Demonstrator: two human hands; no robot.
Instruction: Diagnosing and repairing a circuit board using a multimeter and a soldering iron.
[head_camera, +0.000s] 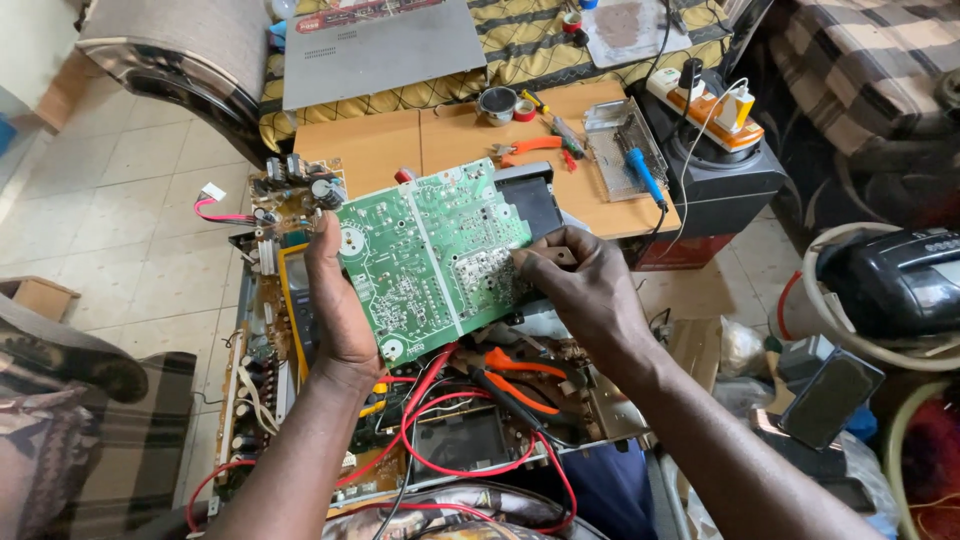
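Green rectangular circuit board (435, 262) tilted solder-side up for viewing. Left hand (340, 300) wraps its left edge; right hand (585, 275) pinches the right edge.

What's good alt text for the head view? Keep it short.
A person's left hand and right hand hold up a green circuit board, solder side showing, over an opened electronics chassis with red wires and orange-handled pliers. Behind it, a low wooden table carries a blue-handled soldering iron and small tools.
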